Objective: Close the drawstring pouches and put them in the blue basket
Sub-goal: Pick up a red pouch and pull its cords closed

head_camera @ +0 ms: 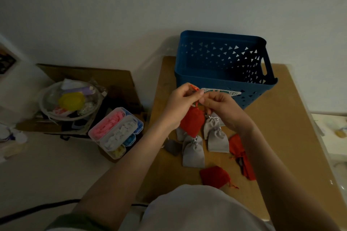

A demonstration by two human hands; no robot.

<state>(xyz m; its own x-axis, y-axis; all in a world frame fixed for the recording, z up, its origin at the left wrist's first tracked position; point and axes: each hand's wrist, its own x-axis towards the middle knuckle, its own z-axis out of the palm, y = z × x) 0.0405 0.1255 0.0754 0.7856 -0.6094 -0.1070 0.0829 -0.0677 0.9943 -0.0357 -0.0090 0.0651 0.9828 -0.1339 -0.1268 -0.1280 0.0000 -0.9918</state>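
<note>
Left hand (pixel 181 99): pinches the orange string (pixel 194 87).
Right hand (pixel 223 110): pinches the string at the neck.
Red pouch (pixel 192 124): hangs under both hands.
Blue basket (pixel 221 80): just beyond them.

pretty dim and murky overall, soft focus, wide-angle bending at the edges, brighter patch far right

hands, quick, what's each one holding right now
left hand: pinches the drawstring of the red pouch.
right hand: pinches the same drawstring.
</note>
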